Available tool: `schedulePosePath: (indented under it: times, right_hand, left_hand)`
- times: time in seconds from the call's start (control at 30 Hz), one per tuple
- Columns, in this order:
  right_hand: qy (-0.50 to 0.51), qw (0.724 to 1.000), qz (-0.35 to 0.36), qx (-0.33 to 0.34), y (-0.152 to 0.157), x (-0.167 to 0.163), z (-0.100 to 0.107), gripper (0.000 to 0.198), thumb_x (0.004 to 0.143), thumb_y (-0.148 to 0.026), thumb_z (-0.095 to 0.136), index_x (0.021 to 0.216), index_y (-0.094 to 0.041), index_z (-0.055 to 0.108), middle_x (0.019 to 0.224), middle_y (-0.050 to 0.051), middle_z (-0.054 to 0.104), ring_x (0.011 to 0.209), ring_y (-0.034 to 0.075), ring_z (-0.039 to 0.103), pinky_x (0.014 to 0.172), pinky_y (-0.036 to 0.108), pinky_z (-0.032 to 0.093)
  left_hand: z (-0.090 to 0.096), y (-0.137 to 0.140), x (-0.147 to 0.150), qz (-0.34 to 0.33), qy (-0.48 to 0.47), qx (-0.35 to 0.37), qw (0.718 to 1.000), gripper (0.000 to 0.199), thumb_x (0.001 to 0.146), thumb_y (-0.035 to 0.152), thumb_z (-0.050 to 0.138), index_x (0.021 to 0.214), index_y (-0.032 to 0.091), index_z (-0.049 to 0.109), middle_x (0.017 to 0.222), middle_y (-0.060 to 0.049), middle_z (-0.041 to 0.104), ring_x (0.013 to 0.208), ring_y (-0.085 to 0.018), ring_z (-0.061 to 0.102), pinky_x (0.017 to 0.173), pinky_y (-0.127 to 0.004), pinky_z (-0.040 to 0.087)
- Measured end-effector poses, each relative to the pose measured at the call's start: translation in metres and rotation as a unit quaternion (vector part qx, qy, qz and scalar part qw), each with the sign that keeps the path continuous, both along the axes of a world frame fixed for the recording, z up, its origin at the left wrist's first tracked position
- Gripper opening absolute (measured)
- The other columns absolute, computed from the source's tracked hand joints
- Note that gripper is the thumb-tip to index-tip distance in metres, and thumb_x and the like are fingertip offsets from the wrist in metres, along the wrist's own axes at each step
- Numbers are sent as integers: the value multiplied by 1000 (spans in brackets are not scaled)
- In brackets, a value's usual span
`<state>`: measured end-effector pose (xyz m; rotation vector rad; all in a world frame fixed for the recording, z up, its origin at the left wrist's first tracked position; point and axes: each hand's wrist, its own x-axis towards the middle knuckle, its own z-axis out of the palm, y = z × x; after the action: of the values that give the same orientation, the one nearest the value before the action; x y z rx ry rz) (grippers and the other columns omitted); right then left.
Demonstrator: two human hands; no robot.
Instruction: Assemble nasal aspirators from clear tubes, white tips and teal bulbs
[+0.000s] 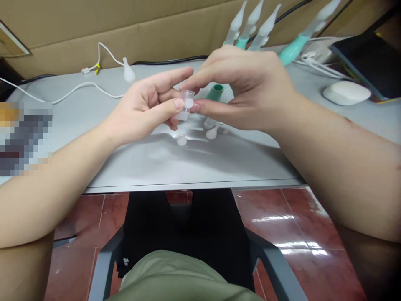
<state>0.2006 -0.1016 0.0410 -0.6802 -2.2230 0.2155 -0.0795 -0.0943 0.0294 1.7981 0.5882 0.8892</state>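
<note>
Above the grey table, my left hand (150, 102) pinches a small clear plastic tube piece (183, 115) between thumb and fingers. A round translucent tab sticks out of its side. My right hand (244, 85) closes on the same piece from the right, its thumb and fingertips at the upper part. Behind the right hand a green hollow part (215, 92) shows its open round end; the rest of it is partly hidden. Below the hands lie a small white piece (181, 141) and another whitish piece (211, 133), close to more clear plastic that is partly covered.
Several teal bulbs with white pointed tips (239, 19) stand at the back, with another teal one (293, 49) leaning right. A white nozzle (128, 72) and white cable (84, 85) lie back left. A white rounded case (346, 92) and dark flat device (372, 62) lie right.
</note>
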Motion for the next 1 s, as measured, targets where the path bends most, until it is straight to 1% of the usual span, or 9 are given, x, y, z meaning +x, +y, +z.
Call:
schedulePosePath:
  times: [0.2, 0.3, 0.4, 0.5, 0.6, 0.67, 0.8, 0.9, 1.0]
  right_hand:
    - [-54, 997, 32, 53, 2, 4, 0, 38, 125, -70, 78, 138, -36, 90, 121, 2, 89, 127, 28, 87, 130, 58, 71]
    - [-71, 995, 26, 65, 1, 6, 14, 35, 124, -67, 80, 130, -33, 88, 122, 2, 90, 122, 29, 89, 122, 57, 74]
    - [-109, 992, 16, 68, 0, 8, 39, 33, 124, -66, 81, 132, -34, 87, 133, 0, 92, 124, 27, 90, 117, 51, 76]
    - [-151, 986, 13, 72, 2, 9, 59, 48, 125, -80, 74, 135, -35, 88, 136, -4, 91, 124, 21, 88, 117, 44, 75]
    - [-81, 994, -21, 66, 9, 11, 53, 58, 122, -88, 76, 135, -34, 90, 132, -4, 92, 122, 20, 89, 118, 44, 76]
    - [-29, 994, -37, 102, 16, 12, 38, 58, 122, -88, 74, 134, -34, 90, 128, -1, 92, 119, 23, 90, 115, 48, 76]
    - [-4, 986, -31, 166, 26, 12, 9, 44, 126, -73, 72, 133, -33, 89, 122, 4, 91, 123, 28, 88, 119, 54, 74]
    - [-4, 986, -21, 167, 24, 9, 0, 40, 128, -69, 67, 133, -35, 88, 123, 6, 90, 124, 31, 85, 121, 58, 71]
    - [1, 988, -16, 156, 22, 8, -2, 38, 129, -67, 66, 133, -36, 87, 127, 6, 90, 126, 31, 84, 123, 58, 69]
  left_hand:
    - [5, -7, 2, -23, 34, -36, 998, 75, 109, 54, 93, 176, 30, 71, 134, -4, 90, 101, -24, 96, 85, -36, 82]
    - [9, -11, 7, -17, 18, -22, 999, 51, 106, 54, 95, 146, 25, 84, 120, -4, 92, 96, -25, 97, 81, -35, 81]
    - [20, -12, 11, 7, -33, 1, 999, 27, 105, 41, 97, 121, 23, 85, 110, -4, 91, 97, -26, 97, 85, -37, 83]
    - [36, -6, 13, -4, -42, 4, 999, 28, 100, 39, 108, 114, 25, 88, 110, -3, 92, 102, -28, 96, 93, -41, 84]
    - [50, 6, 18, -31, -24, 37, 999, 41, 86, 48, 118, 110, 29, 92, 112, -4, 95, 97, -29, 92, 89, -47, 82]
    - [53, 12, 22, 0, -4, 95, 995, 32, 88, 46, 108, 110, 28, 96, 113, -5, 95, 90, -29, 89, 83, -49, 77]
    - [33, 22, 29, 73, -16, 209, 975, 37, 88, 37, 95, 122, 24, 101, 120, -10, 93, 89, -34, 90, 82, -52, 74]
    - [7, 31, 28, 85, -68, 249, 962, 52, 91, 40, 95, 143, 32, 101, 127, -7, 95, 91, -33, 90, 76, -47, 71]
    - [-11, 39, 24, 65, -107, 359, 925, 54, 105, 50, 87, 158, 42, 96, 120, -1, 95, 83, -25, 86, 65, -39, 62]
